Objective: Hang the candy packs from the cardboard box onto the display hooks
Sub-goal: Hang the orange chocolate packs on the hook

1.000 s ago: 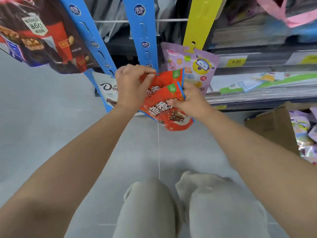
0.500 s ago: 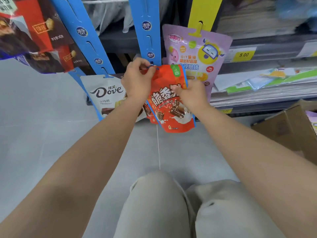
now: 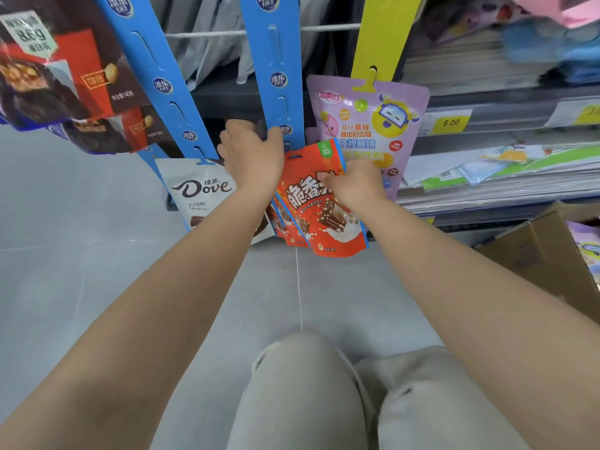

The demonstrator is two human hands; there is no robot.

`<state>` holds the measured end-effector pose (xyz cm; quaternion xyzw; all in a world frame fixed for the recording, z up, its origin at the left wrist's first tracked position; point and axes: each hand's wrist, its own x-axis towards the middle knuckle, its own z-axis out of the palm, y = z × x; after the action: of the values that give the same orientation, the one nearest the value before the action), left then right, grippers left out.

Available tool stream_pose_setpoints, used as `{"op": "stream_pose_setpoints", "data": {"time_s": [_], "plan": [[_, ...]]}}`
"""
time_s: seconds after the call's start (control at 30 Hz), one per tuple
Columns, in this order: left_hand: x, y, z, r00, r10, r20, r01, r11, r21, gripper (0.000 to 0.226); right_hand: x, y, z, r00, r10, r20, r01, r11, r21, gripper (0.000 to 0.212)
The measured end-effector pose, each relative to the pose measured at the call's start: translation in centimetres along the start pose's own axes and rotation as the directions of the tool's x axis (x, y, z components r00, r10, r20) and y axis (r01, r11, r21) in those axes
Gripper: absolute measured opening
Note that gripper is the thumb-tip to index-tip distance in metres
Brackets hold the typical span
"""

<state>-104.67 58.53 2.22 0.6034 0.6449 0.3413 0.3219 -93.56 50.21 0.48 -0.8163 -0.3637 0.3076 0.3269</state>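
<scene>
Two orange candy packs sit overlapped at the foot of the middle blue hanging strip (image 3: pixel 276 76). The front orange pack (image 3: pixel 324 222) is tilted, and the second orange pack (image 3: pixel 281 224) peeks out behind its left edge. The left grip (image 3: pixel 251 160), a bare hand, has its fingers curled round the strip's lower end, just above the front pack's top corner. The right grip (image 3: pixel 357 185) pinches that pack at its upper right edge, fingertips closed on the foil. Whether the pack's hang hole sits on a hook cannot be told.

To the left, a white Dove pack (image 3: pixel 201 190) hangs from the left blue strip (image 3: pixel 162 82), with dark chocolate packs (image 3: pixel 48 86) higher up. To the right, a purple candy pack (image 3: pixel 367 125) hangs from a yellow strip (image 3: pixel 384 34), partly behind the right grip. A cardboard box (image 3: pixel 545 254) stands open on the floor at far right, below the shelf, with more purple packs (image 3: pixel 586 245) inside. A yellow price tag (image 3: pixel 449 122) on the shelf edge reads 5.00. Knees in beige trousers (image 3: pixel 308 394) show above the grey tiled floor (image 3: pixel 81 271).
</scene>
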Motion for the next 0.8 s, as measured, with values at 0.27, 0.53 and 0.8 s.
{"op": "stream_pose_setpoints", "data": {"time_s": [0.27,0.53,0.8], "plan": [[-1.2,-1.3,-2.3,0.803,0.529,0.274,-0.547,0.837,-0.013,0.028,-2.3,-1.4,-0.6,0.98,-0.159,-0.12,0.172,0.979,0.112,0.025],[0.2,1.3,-3.2,0.913,0.408,-0.017,-0.407,0.906,-0.118,0.021,-2.3,-5.0,-0.9,0.992,-0.062,-0.11,0.097,0.928,0.359,0.035],[1.1,2.7,-2.4,0.893,0.449,0.042,-0.451,0.891,0.052,0.014,-0.9,-5.2,-1.1,0.981,-0.033,-0.194,0.113,0.9,0.422,0.039]]}}
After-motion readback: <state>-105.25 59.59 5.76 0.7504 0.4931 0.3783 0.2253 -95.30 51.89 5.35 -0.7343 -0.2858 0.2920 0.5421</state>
